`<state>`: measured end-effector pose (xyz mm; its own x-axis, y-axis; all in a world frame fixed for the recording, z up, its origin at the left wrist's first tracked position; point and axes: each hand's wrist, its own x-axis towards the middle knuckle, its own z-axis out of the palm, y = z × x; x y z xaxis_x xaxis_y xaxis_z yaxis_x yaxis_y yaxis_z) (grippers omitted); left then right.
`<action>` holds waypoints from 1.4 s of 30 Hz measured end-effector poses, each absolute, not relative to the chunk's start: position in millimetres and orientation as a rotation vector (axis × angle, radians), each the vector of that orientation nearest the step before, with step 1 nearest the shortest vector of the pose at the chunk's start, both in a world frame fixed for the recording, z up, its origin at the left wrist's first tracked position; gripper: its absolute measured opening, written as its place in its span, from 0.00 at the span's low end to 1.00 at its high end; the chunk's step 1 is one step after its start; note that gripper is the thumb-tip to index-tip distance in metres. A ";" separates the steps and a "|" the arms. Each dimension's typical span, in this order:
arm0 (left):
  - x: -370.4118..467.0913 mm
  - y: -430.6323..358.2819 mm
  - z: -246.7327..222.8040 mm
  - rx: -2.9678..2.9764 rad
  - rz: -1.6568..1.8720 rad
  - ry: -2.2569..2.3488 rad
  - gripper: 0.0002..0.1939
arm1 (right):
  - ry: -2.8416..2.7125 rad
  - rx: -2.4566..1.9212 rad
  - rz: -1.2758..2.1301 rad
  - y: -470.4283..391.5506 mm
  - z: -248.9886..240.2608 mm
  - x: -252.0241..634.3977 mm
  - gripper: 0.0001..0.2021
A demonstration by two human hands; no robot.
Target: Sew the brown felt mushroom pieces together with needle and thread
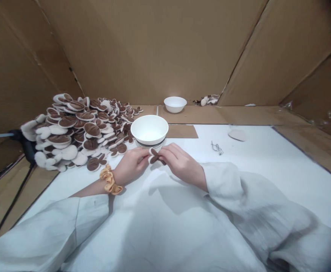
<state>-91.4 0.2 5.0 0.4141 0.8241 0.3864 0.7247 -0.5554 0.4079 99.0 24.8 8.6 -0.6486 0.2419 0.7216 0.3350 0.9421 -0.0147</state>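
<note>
A small brown-and-white plush piece (pixel 154 155) with ear-like lobes is held up between my hands, just in front of a white bowl (pixel 150 130). My left hand (pixel 133 162), with a yellow scrunchie (pixel 110 180) on its wrist, pinches the piece from the left. On the other side, the fingers of my right hand (pixel 179 160) are closed on its right edge. Fingertips hide part of the piece. The white bowl stands on something round with dark stripes. To the left lies a big heap of similar plush pieces (pixel 77 128), brown on one face and pale on the other.
Farther back stands a second white bowl (pixel 175 104), with a few scraps (pixel 210 100) to its right. A dark thread tangle (pixel 216 148) and a pale oval piece (pixel 237 135) lie on the white table (pixel 281 170). Cardboard walls enclose it. A black tool (pixel 26 145) with a cable sits left.
</note>
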 end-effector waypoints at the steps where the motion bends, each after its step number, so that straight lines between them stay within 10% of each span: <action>1: -89.5 -2.9 2.1 2.537 0.838 1.333 0.09 | -2.279 -0.462 -0.101 25.6 7.9 99.4 0.09; 42: -70.1 -38.8 26.1 3.160 0.675 1.421 0.13 | -2.416 -0.358 -0.441 28.3 -2.9 95.1 0.12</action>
<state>-70.1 -38.8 26.1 0.6178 0.6214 0.4818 0.7661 -0.6137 -0.1909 95.1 28.3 -2.9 -0.7527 0.1421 0.6428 0.3600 0.9063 0.2213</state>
